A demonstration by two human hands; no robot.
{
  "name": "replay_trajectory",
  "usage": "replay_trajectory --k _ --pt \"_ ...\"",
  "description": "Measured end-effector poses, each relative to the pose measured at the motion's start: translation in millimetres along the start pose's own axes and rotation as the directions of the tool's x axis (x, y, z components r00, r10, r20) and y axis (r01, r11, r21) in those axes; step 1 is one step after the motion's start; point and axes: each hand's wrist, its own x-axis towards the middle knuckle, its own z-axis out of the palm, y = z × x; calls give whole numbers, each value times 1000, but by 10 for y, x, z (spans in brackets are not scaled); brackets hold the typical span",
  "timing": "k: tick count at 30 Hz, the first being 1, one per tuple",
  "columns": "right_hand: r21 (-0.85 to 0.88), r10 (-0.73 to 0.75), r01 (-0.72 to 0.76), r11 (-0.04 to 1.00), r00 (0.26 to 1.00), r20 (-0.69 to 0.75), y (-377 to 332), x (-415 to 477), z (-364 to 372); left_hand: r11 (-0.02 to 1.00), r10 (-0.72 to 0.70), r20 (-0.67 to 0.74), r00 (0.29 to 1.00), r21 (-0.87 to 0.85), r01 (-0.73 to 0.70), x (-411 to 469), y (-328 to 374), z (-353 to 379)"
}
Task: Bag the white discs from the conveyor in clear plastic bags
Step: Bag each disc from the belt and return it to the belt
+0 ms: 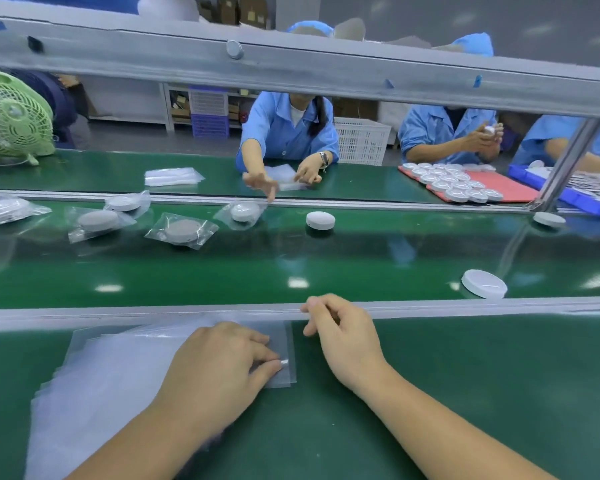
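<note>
Pinching bag stack [118, 375] edge with left fingers [262, 358]; disc [484, 283] well apart, rightward.

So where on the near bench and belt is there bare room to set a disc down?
Bare green mat lies right of the right hand. The belt is free between the bagged discs at far left and the loose white disc by the near rail. Crowded: the clear bags under the left hand.

Way up-left of the left hand [219, 362] there's a pale green fan [13, 119] sitting on the far bench [101, 168]. Straight across sits a person in a blue coat [284, 129], with another person [440, 133] further right. Up past the right hand [343, 330]: a red tray [513, 187], a blue bin [527, 174] just beside it, and a white crate [361, 142] behind.
</note>
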Motion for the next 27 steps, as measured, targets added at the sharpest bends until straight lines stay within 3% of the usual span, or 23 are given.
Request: replay_trajectory --k 4,6,8,10,13,14,16,18,20,21,23,25,27 --pt "131 48 -42 990 998 -48 69 59 -25 995 -51 -56 997 -93 46 -11 27 52" --pt "33 8 -2 999 988 -157 174 171 -214 993 -58 -67 996 -106 51 -18 38 63" --pt "-198 -47 -12 980 956 -289 329 399 -584 993 -47 -78 996 -116 38 -16 19 71" --pt "-509 -11 -193 839 929 -369 565 674 -1089 993 -23 -73 997 -116 14 -6 -16 84" --pt "-737 333 -516 436 854 -400 919 934 -1830 995 -14 -62 998 -95 8 12 -49 101" --pt "-750 419 -536 388 827 -374 1026 966 -2015 996 -15 -55 998 -89 10 15 -45 102" --pt "-746 463 -514 422 830 -311 1208 1012 -2249 995 -26 -46 999 -94 21 13 -24 100" --pt "-779 405 -465 420 864 -298 1292 1066 -2307 987 -65 -49 997 -151 57 0 -3 87" --pt "-839 318 -419 346 894 -316 1247 1075 -2246 960 -123 -70 990 -262 100 -3 6 65" --pt "-836 273 -416 359 903 -332 1183 1054 -2192 939 -148 -85 985 -324 113 5 6 47" --pt "-749 210 -392 535 920 -331 1025 993 -2027 894 -187 -115 976 -432 120 30 -3 5" --pt "-611 137 -258 748 962 -238 791 887 -1746 843 -224 -128 966 -523 126 52 -32 -17" --pt "-510 8 -49 859 997 -83 502 709 -1408 810 -263 -118 957 -566 153 64 -59 -20"
